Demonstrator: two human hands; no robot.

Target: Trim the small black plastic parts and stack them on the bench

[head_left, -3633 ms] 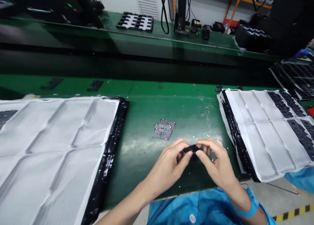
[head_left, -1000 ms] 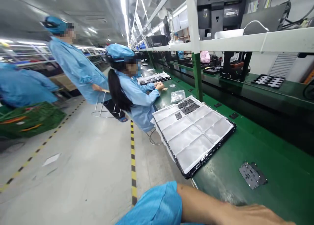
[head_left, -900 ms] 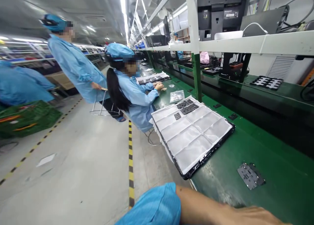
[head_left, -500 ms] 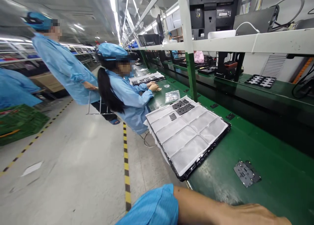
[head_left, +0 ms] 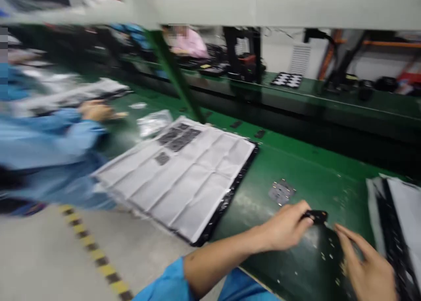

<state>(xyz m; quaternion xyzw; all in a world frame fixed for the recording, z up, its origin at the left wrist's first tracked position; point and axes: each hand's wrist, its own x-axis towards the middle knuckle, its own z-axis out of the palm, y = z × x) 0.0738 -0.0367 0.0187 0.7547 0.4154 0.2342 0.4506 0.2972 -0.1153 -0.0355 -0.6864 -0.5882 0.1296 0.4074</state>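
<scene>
My left hand (head_left: 289, 224) pinches a small black part (head_left: 317, 216) over the green bench. To its right is my right hand (head_left: 366, 259), its fingers pressed together near the bench; what they hold, if anything, is too blurred to make out. Small bits lie scattered between and below the hands. Several flat dark parts (head_left: 282, 191) rest together on the bench just beyond my left hand. A white padded tray (head_left: 194, 178) with a black edge lies to the left, bearing dark parts (head_left: 179, 138) near its far corner.
Another white and black tray (head_left: 403, 222) stands at the right edge. A green post (head_left: 174, 73) rises behind the padded tray, under a white rail (head_left: 204, 12). A clear bag (head_left: 154, 122) and a co-worker's hands (head_left: 95, 111) are at the left. Small black pieces (head_left: 259, 133) line the far strip.
The view has swung right and down. Both my hands now show over the bench, the left with a black part in its fingers; before, only one forearm and hand showed at the bottom edge.
</scene>
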